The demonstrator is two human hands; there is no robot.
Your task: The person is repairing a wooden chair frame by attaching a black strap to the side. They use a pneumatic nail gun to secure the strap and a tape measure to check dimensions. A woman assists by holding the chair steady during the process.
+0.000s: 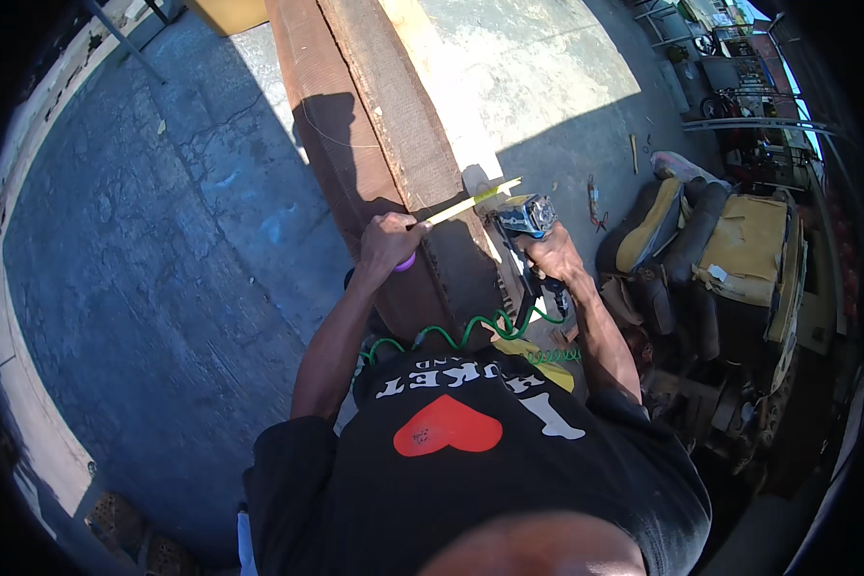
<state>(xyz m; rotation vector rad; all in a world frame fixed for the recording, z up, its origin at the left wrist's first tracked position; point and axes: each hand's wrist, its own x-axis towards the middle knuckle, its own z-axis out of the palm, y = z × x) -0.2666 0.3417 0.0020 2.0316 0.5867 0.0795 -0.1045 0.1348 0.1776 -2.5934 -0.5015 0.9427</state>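
My left hand [390, 240] is closed around the near end of a narrow yellow strip [461, 205], which looks like a measuring tape. The strip reaches right across a long brown fabric-covered piece [391, 106]. A rounded purple thing [405, 262] shows below this hand; what it is I cannot tell. My right hand [553, 253] is wrapped around the grip of a black and blue air staple gun [528, 217]. Its head lies close to the strip's far end, by the piece's right edge; whether they touch is unclear. A green coiled hose [446, 336] runs in front of my body.
Old cushions and yellow foam [751, 245] are heaped on the right. On the concrete floor [192, 221] nearby lie a pair of pliers or a similar tool [594, 204] and a small stick-like item [634, 154]. Metal frames and wheels stand farther back right.
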